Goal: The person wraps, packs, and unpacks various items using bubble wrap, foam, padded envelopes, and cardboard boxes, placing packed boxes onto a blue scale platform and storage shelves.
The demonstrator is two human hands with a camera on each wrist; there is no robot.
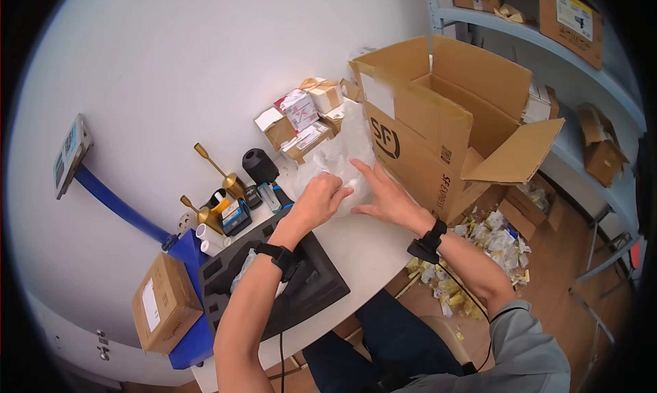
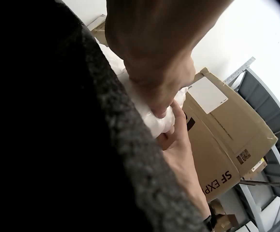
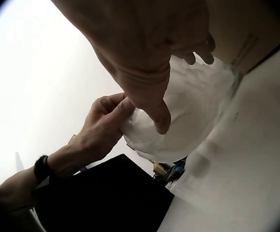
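Observation:
A white, translucent plastic bag (image 1: 335,153) or wrap, crumpled and bulging, stands on the table beside the big carton. My left hand (image 1: 318,200) has its fingers curled and pinches the near left side of the bag; the right wrist view shows its thumb and fingertips at the bag's edge. My right hand (image 1: 390,194) is on the bag's other side, fingers extended and thumb apart, lying against the plastic. In the right wrist view the thumb of that hand (image 3: 152,96) presses along the bag's surface. What the bag contains is hidden.
A black foam tray (image 1: 328,273) with cutouts lies under my left forearm. The open SF carton (image 1: 417,133) stands right of the bag. Small boxes (image 1: 298,112), brass-coloured tools (image 1: 233,183) and a blue scale (image 1: 185,256) bearing a carton line the wall side. Packing scraps (image 1: 489,246) cover the floor.

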